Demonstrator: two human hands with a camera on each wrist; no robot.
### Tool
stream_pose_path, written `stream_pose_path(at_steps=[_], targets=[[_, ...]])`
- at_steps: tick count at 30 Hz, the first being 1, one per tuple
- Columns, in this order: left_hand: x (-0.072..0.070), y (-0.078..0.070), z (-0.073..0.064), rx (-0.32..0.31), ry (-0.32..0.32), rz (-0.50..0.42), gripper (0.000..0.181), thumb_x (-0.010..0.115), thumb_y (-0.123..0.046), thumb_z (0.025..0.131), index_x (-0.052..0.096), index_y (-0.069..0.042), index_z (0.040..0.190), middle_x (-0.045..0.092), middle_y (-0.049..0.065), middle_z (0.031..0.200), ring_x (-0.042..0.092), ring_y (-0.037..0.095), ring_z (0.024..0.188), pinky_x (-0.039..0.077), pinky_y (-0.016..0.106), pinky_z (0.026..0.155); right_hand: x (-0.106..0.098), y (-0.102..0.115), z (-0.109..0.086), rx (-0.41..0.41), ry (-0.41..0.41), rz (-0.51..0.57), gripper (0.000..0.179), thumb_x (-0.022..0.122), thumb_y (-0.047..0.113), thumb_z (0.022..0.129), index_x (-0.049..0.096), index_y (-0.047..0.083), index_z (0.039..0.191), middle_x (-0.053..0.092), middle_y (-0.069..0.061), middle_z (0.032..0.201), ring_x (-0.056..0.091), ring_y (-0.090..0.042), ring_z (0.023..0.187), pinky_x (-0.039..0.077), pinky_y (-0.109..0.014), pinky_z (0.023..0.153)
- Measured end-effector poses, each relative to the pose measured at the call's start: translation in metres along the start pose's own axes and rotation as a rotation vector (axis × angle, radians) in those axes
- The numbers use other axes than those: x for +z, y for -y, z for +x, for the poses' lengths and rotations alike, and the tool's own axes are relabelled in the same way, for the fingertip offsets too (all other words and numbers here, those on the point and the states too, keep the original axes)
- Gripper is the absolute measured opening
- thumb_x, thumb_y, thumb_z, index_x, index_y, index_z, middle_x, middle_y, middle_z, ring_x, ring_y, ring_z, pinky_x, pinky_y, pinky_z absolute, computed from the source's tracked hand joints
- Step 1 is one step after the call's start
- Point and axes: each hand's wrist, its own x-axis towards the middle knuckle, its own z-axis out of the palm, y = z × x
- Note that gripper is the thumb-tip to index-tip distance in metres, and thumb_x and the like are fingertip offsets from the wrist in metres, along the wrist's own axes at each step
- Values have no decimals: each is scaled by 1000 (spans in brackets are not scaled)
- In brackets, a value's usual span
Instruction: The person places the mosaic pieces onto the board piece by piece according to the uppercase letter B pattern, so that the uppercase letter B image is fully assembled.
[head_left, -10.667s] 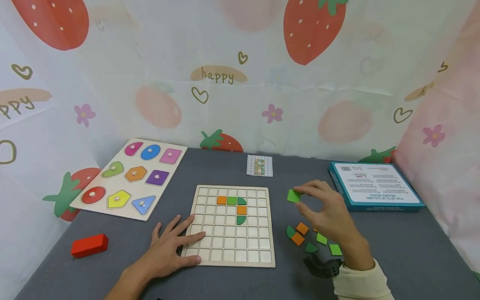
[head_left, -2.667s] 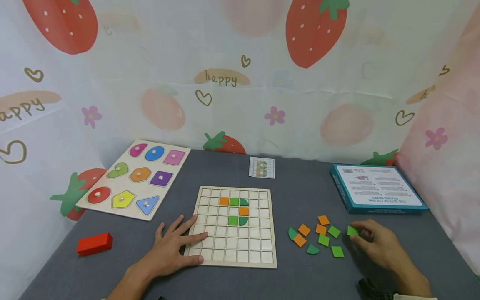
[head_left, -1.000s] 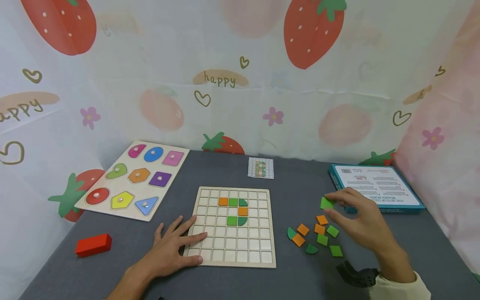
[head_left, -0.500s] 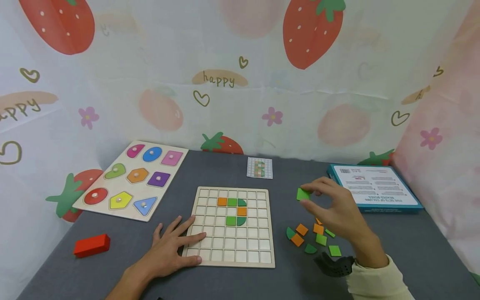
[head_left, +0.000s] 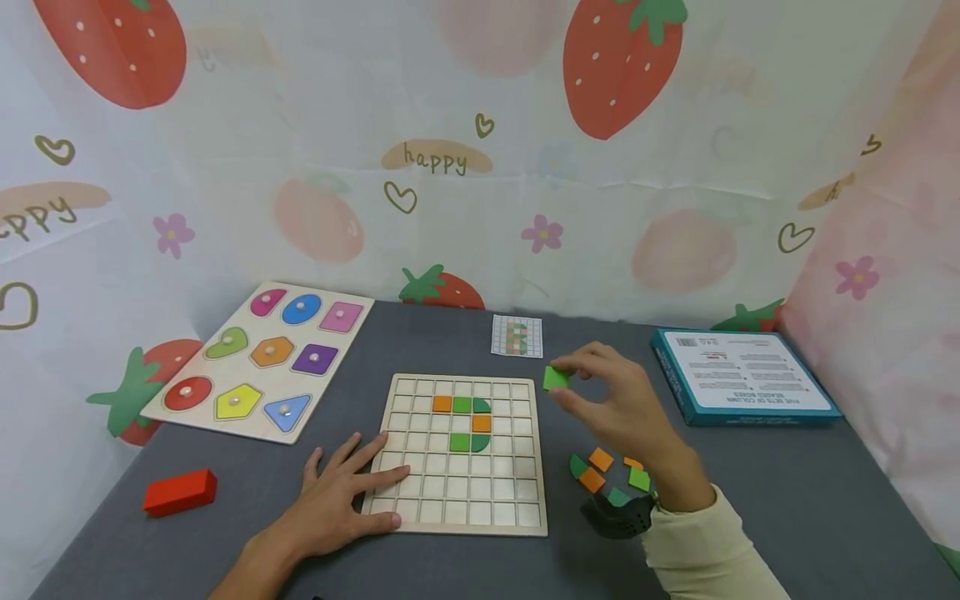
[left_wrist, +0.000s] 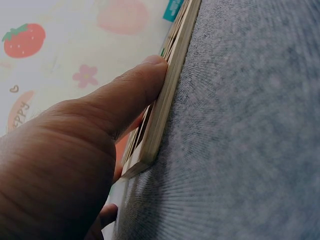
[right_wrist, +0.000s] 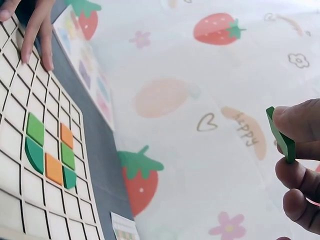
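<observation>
My right hand pinches a light green square tile between thumb and fingers, held above the table just off the right edge of the wooden grid board. In the right wrist view the same tile shows nearly edge-on. My left hand rests spread on the board's left edge; the left wrist view has its thumb on the rim. Set in the grid are orange squares, light green squares and dark green quarter-round tiles. Loose tiles lie right of the board, partly hidden by my right wrist.
A small pattern card lies behind the board. At the back right is a teal box. A knobbed shape puzzle sits back left, with a red block in front of it.
Since ten seconds ago, another light green tile has been set in the grid. My right hand has picked up one more from the far right and carried it left. The left hand stays put.
</observation>
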Motion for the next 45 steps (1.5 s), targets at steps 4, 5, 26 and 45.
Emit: stream_pose_path(at_steps=[4, 5, 26, 45], targets=[[-1, 0, 0, -2, 2, 0, 65, 63, -68, 79, 59, -34, 135, 29, 4, 155, 15, 44, 140, -3, 74, 96, 12, 3, 6, 7, 14, 17, 27, 78, 7, 83, 72, 7, 108, 61, 3, 101, 49, -16, 89, 45, -39, 72], [-1, -1, 0, -4, 2, 1, 65, 63, -68, 79, 59, -34, 135, 29, 4, 155, 15, 44, 140, -3, 74, 96, 14, 3, 7, 7, 16, 21, 27, 78, 7, 83, 72, 7, 108, 61, 3, 101, 49, -16, 89, 45, -39, 73], [-1, -2, 0, -8, 10, 4, 64, 64, -66, 79, 60, -33, 135, 29, 5, 155, 15, 45, 140, -3, 74, 96, 74, -1, 28, 24, 80, 101, 27, 76, 10, 85, 71, 5, 111, 62, -3, 106, 57, -22, 98, 49, -45, 81], [-1, -2, 1, 4, -1, 25, 64, 62, -68, 80, 60, -34, 134, 30, 6, 155, 17, 46, 139, -2, 74, 96, 125, -8, 32, 60, 131, 105, 25, 74, 14, 87, 71, 5, 110, 59, -1, 99, 49, -24, 97, 42, -42, 81]])
